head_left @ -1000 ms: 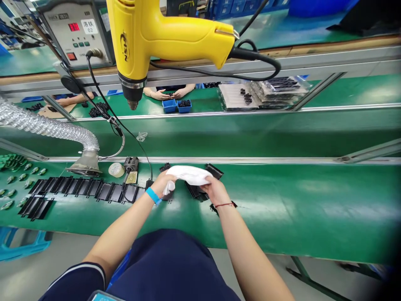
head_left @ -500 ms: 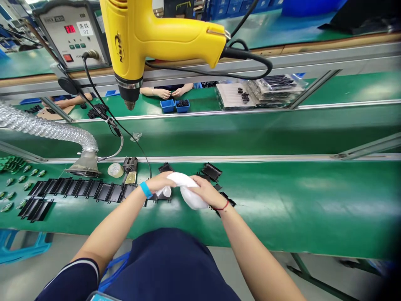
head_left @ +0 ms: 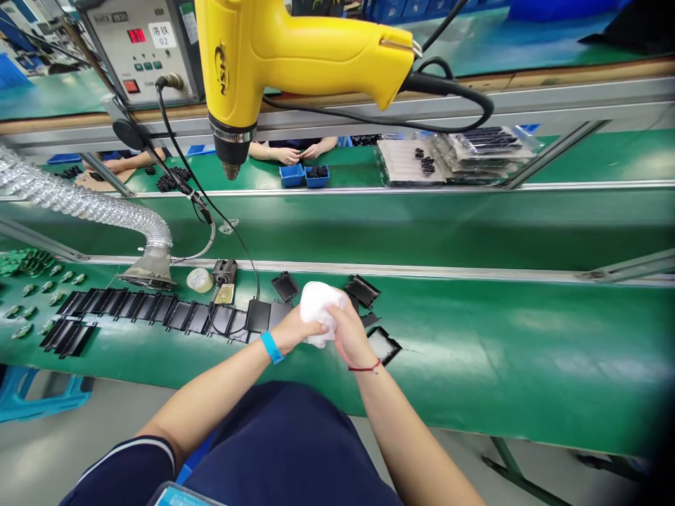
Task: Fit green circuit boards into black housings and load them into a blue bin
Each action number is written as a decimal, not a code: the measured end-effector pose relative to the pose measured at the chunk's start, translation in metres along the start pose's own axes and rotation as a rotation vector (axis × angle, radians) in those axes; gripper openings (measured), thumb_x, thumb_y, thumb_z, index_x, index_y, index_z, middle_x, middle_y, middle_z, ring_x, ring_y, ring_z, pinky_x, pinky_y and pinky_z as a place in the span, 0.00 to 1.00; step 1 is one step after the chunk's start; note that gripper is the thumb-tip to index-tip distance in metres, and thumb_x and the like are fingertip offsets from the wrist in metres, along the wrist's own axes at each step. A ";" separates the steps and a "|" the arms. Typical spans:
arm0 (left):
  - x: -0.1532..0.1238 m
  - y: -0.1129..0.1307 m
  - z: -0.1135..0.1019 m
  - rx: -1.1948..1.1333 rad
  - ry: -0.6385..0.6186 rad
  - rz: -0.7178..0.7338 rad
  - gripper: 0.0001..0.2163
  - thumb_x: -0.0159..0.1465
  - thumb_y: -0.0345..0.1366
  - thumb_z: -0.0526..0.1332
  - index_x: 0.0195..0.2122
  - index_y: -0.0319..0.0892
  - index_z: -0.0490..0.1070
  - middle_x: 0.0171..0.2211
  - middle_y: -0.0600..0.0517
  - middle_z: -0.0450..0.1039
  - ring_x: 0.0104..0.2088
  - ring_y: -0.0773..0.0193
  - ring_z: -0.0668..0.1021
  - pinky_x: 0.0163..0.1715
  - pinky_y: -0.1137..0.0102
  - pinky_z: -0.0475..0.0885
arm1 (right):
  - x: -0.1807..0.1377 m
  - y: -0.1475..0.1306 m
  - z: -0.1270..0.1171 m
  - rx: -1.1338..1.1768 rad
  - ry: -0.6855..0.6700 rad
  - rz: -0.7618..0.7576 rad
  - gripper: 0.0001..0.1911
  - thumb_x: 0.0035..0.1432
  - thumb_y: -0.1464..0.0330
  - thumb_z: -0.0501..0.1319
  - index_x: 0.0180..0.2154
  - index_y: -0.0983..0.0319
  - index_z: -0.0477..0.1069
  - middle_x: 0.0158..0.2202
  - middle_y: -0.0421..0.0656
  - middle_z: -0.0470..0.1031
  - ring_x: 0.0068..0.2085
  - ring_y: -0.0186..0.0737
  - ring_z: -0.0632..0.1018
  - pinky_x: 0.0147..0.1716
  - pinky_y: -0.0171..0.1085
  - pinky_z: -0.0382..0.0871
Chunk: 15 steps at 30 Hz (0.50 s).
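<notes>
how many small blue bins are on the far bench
2. Both sit side by side on the far bench: the left blue bin and the right blue bin, just in front of a co-worker's hands. Others may be hidden behind the yellow heat gun.

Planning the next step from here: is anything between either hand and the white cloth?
Nothing visible. The left hand and right hand both clasp the white cloth directly, above the green bench, with black trays lying around below.
</notes>
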<state>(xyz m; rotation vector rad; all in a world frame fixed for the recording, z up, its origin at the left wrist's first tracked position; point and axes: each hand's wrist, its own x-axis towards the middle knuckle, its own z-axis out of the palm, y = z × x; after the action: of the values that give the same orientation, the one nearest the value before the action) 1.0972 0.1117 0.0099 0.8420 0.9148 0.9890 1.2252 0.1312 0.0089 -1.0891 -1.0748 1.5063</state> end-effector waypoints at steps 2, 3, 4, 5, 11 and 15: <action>-0.001 0.006 -0.007 0.131 0.075 -0.037 0.26 0.46 0.32 0.68 0.49 0.35 0.70 0.41 0.46 0.75 0.40 0.58 0.75 0.40 0.67 0.69 | -0.004 -0.017 -0.017 -0.270 -0.151 -0.184 0.28 0.49 0.64 0.60 0.54 0.57 0.63 0.56 0.46 0.65 0.57 0.46 0.66 0.55 0.47 0.62; -0.001 0.010 -0.011 0.230 0.088 -0.052 0.25 0.45 0.30 0.67 0.47 0.35 0.71 0.40 0.47 0.75 0.39 0.59 0.75 0.39 0.69 0.68 | -0.006 -0.026 -0.023 -0.400 -0.174 -0.287 0.29 0.51 0.65 0.60 0.56 0.56 0.62 0.59 0.46 0.62 0.59 0.46 0.63 0.57 0.47 0.59; -0.001 0.012 -0.014 0.346 0.075 -0.066 0.24 0.45 0.27 0.65 0.46 0.36 0.71 0.39 0.48 0.75 0.37 0.60 0.74 0.37 0.70 0.68 | -0.006 -0.034 -0.028 -0.518 -0.170 -0.382 0.29 0.53 0.66 0.59 0.58 0.55 0.61 0.61 0.45 0.59 0.61 0.45 0.60 0.59 0.48 0.56; 0.000 0.015 -0.018 0.472 0.033 -0.082 0.23 0.44 0.26 0.64 0.45 0.37 0.72 0.37 0.49 0.75 0.35 0.62 0.74 0.34 0.71 0.67 | -0.006 -0.041 -0.031 -0.623 -0.168 -0.458 0.28 0.54 0.65 0.58 0.58 0.54 0.61 0.62 0.45 0.58 0.62 0.45 0.59 0.60 0.48 0.54; 0.001 0.026 -0.031 0.653 -0.474 -0.089 0.22 0.46 0.30 0.67 0.44 0.37 0.70 0.33 0.51 0.72 0.32 0.65 0.72 0.30 0.74 0.67 | 0.002 -0.049 -0.026 -0.983 -0.471 -0.511 0.11 0.60 0.65 0.55 0.38 0.56 0.76 0.41 0.44 0.76 0.44 0.42 0.74 0.45 0.43 0.68; -0.009 0.035 -0.036 0.449 -0.634 -0.177 0.23 0.48 0.41 0.69 0.44 0.37 0.70 0.35 0.49 0.72 0.35 0.63 0.73 0.33 0.72 0.69 | -0.005 -0.051 -0.027 -0.936 -0.445 -0.532 0.11 0.62 0.66 0.54 0.35 0.58 0.76 0.36 0.43 0.76 0.40 0.39 0.74 0.40 0.39 0.69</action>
<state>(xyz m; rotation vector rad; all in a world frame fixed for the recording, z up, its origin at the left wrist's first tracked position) 1.0510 0.1203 0.0296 1.3292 0.6438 0.3137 1.2619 0.1372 0.0530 -0.9270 -2.3033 0.7954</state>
